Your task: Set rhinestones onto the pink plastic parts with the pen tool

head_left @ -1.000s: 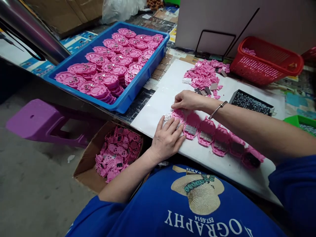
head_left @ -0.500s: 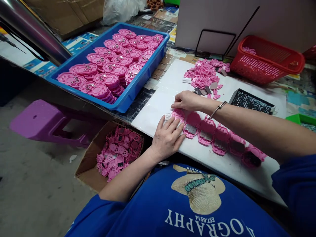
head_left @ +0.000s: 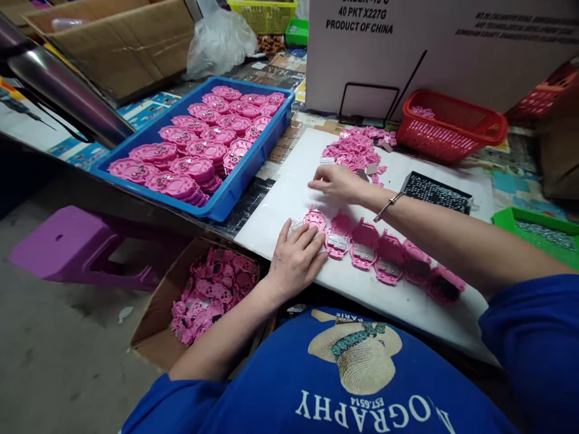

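My left hand (head_left: 296, 256) lies with outstretched fingers over the near part of a pink plastic casing (head_left: 315, 218) at the left end of a row. Flat silvery-white pieces (head_left: 297, 224) show beside those fingers. My right hand (head_left: 337, 182) is above the white board, apart from the row, with loosely bent fingers and nothing visible in them. To the right, several more pink casings (head_left: 364, 232) stand in line; silvery plates (head_left: 338, 242) lie in some, and the rightmost holds a dark piece (head_left: 446, 289). A heap of small pink parts (head_left: 350, 147) lies beyond my right hand.
A blue tray (head_left: 217, 208) of stacked pink casings stands left on the table. At the right are a red basket (head_left: 452, 132), a black tray of screws (head_left: 436, 191) and a green tray (head_left: 534, 232). Below sit a cardboard box (head_left: 151, 328) of pink parts and a purple stool (head_left: 54, 241).
My right hand has lifted off the leftmost casing and moved away toward the heap of small parts. My left hand stays on that casing. The head view has tilted upward.
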A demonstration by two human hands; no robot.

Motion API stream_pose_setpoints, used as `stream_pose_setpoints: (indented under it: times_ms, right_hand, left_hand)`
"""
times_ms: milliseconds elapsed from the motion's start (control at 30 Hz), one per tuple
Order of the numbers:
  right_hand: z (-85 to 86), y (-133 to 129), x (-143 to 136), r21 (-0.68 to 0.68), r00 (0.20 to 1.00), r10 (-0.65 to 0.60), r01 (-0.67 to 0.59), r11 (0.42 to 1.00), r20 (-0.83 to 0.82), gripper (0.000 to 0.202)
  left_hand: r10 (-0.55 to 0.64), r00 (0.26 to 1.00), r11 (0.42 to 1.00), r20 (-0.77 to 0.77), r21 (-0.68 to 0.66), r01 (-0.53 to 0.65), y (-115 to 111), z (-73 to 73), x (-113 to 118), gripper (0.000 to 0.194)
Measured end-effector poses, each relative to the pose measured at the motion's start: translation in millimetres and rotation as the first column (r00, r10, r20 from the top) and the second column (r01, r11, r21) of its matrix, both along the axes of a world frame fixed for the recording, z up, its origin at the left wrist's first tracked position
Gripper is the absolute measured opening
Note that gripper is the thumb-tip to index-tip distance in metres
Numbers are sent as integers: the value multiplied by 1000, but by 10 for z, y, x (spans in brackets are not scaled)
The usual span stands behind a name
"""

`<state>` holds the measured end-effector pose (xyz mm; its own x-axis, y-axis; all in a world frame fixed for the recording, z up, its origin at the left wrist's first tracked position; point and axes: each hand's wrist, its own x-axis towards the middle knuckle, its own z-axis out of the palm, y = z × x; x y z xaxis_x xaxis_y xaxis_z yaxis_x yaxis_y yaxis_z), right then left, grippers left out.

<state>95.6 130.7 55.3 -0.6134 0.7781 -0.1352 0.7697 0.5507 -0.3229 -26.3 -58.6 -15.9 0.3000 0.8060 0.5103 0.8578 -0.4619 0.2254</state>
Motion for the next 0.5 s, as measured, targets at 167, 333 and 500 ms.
stream_pose_setpoints:
  times_ms: [167,333,500]
  right_hand:
    - [-21,433,352,262,982,-177,152,953,73,47]
    - [-199,699,470,258,971,-202,163,952,131,57]
    - [-237,918,518,240,994,-112,105,965,13,32]
  left_hand:
    - [-57,998,998,23,12,57,141,194,-69,30]
    - [-124,962,989,241,-47,139,533,372,-146,28]
    - [43,744,936,667,-288,203,958,492,-210,26]
